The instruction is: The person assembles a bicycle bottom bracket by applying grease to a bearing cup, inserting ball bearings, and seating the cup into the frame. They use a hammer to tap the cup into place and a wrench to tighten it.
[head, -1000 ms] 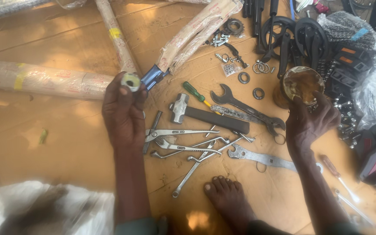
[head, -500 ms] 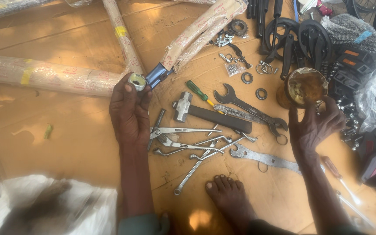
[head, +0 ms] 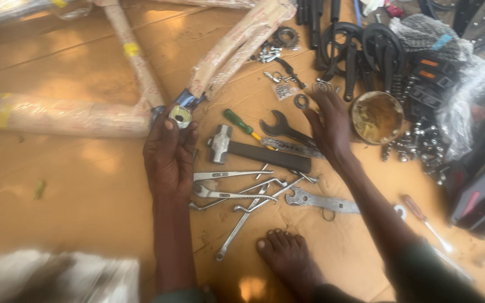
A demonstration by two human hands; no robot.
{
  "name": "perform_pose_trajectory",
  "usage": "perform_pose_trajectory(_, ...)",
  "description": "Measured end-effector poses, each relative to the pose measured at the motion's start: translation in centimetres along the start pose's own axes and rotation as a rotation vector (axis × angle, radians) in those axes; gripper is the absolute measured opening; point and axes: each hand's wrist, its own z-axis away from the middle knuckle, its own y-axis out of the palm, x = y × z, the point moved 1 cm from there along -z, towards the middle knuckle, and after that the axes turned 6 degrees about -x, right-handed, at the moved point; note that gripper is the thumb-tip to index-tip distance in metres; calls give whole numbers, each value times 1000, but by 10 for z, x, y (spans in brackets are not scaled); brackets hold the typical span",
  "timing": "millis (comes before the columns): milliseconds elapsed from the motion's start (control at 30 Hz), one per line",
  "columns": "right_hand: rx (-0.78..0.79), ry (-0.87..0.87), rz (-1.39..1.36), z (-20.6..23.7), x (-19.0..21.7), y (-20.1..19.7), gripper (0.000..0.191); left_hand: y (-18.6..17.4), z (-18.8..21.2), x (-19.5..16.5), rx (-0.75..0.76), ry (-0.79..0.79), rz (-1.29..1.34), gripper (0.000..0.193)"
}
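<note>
Fingers of our left hand (head: pixel 168 154) curl round the bicycle frame's bottom bracket shell (head: pixel 179 115), thumb beside its open bore, where the paper-wrapped frame tubes (head: pixel 136 62) meet. Our right hand (head: pixel 329 126) lies spread and empty, fingertips reaching the small steel rings (head: pixel 301 101) beside the grease tin (head: pixel 376 116). We judge it best to steady the shell firmly and pinch one ring cleanly.
</note>
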Motion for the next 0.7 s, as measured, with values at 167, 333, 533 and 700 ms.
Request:
perform_pose_trajectory(167, 3, 184, 128, -81, -37, 50, 23, 2, 4, 18, -24, -82, 46, 38)
perform_pose_trajectory(333, 215, 332, 349, -101, -65, 74, 22, 1, 4, 30, -62, -143, 73, 35)
perform_pose_trajectory(533, 102, 82, 312, -98, -79, 77, 11, -2, 5, 36, -74, -182, 65, 25)
perform_pose_trajectory(700, 117, 11, 120, -87, -89, 75, 21, -2, 5, 39, -94, -189, 34, 25)
